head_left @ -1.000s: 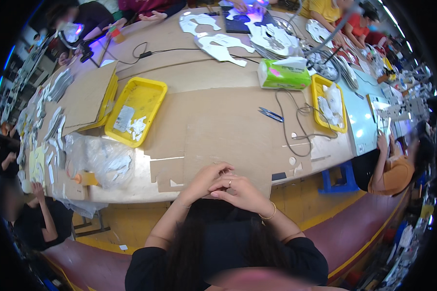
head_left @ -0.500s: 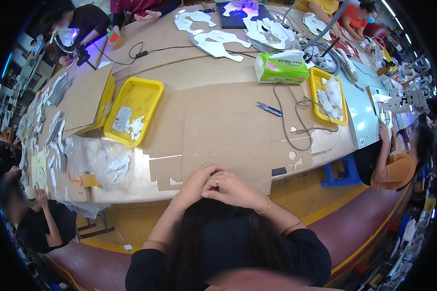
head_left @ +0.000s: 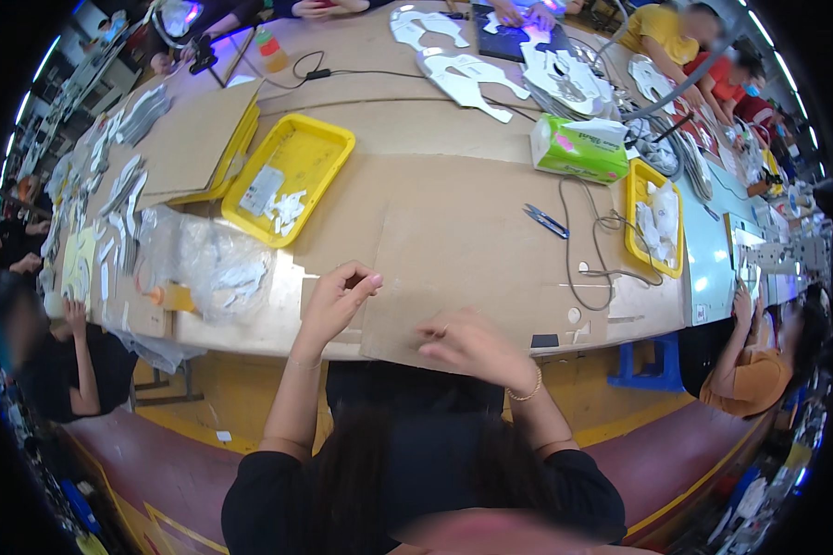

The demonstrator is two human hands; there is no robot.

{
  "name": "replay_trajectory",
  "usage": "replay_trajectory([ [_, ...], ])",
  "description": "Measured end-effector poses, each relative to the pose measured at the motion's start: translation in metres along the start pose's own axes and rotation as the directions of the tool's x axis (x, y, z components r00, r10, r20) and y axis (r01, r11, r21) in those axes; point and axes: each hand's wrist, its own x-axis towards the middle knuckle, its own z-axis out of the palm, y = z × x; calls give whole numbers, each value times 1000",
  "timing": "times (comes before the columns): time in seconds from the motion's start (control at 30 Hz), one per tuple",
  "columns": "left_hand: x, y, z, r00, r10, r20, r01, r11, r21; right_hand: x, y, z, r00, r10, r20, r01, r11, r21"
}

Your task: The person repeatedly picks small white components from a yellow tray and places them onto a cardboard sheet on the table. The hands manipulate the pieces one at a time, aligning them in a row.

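My left hand (head_left: 336, 303) is raised over the near edge of the cardboard sheet (head_left: 453, 240), its fingers loosely bent with nothing between them. Lower and to the right, my right hand (head_left: 477, 346) hovers by the same edge, slightly smeared by motion, fingers apart and no object seen in it. The hands do not touch. Beyond them, to the right, lie blue-handled thread snips (head_left: 548, 221) next to a looped grey cord (head_left: 594, 245). A yellow tray (head_left: 341, 153) with white scraps and a label stands to the left.
A plastic bag (head_left: 199, 250) and an orange bottle (head_left: 174, 297) lie at left, near stacked cardboard (head_left: 194, 139). At right are a green tissue pack (head_left: 578, 148), another yellow tray (head_left: 680, 213) and a blue stool (head_left: 643, 365). White cut pieces (head_left: 472, 79) lie far back; co-workers sit around.
My clasped hands have come apart. The left has moved forward over the cardboard and the right has shifted to the right. The whole view has turned slightly, so the table sits further right.
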Motion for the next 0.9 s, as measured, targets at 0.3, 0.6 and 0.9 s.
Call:
replay_trajectory([
  [0.3, 2, -9, -16, 995, -62, -73, 46, 977, -209, 2, 2, -18, 998, 48, -44, -51, 997, -62],
  [0.6, -30, -13, 63, 784, -312, 537, 378, 926, -14, 25, 52, -34, 993, 121, 12, -121, 973, 194],
  [0.9, -60, -19, 64, 664, -327, 673, 229, 945, 233, 132, 130, -117, 936, 312, -164, -118, 716, 688],
])
